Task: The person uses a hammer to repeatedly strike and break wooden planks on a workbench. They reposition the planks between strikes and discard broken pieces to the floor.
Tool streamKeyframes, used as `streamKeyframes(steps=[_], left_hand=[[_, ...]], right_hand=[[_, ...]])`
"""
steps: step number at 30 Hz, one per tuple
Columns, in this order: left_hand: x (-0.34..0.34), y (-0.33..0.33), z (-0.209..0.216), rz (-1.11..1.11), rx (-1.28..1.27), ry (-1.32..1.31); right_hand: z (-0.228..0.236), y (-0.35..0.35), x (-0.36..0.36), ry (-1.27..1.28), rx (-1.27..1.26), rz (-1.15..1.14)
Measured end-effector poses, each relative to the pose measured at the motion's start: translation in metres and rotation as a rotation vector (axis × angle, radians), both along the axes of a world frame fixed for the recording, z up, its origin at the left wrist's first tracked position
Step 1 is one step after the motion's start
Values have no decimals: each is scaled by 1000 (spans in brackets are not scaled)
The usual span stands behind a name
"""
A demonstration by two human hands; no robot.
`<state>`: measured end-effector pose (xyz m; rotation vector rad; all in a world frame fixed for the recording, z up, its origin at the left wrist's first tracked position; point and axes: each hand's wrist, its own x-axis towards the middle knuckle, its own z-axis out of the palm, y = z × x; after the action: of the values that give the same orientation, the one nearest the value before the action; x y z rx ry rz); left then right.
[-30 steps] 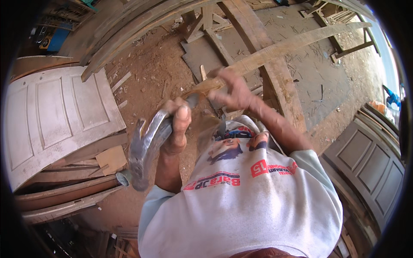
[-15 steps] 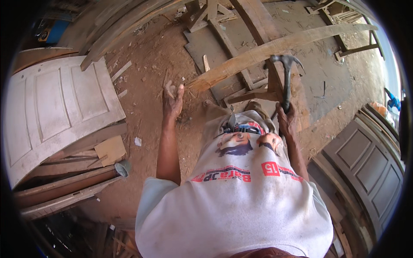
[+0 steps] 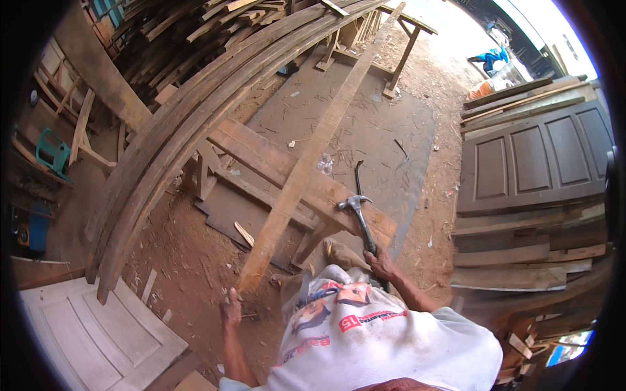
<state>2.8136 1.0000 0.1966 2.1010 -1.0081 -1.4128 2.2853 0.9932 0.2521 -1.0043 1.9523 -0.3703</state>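
The scene has swung upward since a second ago: more of the yard shows now, and the pale panelled door (image 3: 98,339) that filled the 9 o'clock side has slid down to 7 o'clock. A stack of long curved timbers (image 3: 195,124) sweeps from 12 o'clock down to 8 o'clock, and a dark panelled door (image 3: 535,159) lies on stacked boards at 3 o'clock.

The long plank (image 3: 313,150) runs from 12 o'clock down to the centre, resting across a low wooden trestle (image 3: 274,163) that serves as the table. Its near end sits just above the left hand (image 3: 230,306), at 6 o'clock. That hand is curled loosely and looks to touch the plank's end, though whether it grips it I cannot tell.

The hammer (image 3: 362,221) has changed sides and height. A second ago the left hand held it low, at 8 o'clock; half a second ago the right hand had it raised; now the right hand (image 3: 381,266) is wrapped tight round the handle's lower end, just right of centre, and the steel head rests against the trestle beam beside the plank. Judging by this, the swing has landed or been brought to rest there.
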Motion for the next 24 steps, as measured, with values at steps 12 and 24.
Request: streamKeyframes(steps=[12, 24], left_hand=[[-164, -67, 7, -10, -164, 233], [-233, -176, -21, -44, -461, 287]], right_hand=[[16, -9, -7, -91, -9, -30], [67, -17, 20, 26, -250, 3]])
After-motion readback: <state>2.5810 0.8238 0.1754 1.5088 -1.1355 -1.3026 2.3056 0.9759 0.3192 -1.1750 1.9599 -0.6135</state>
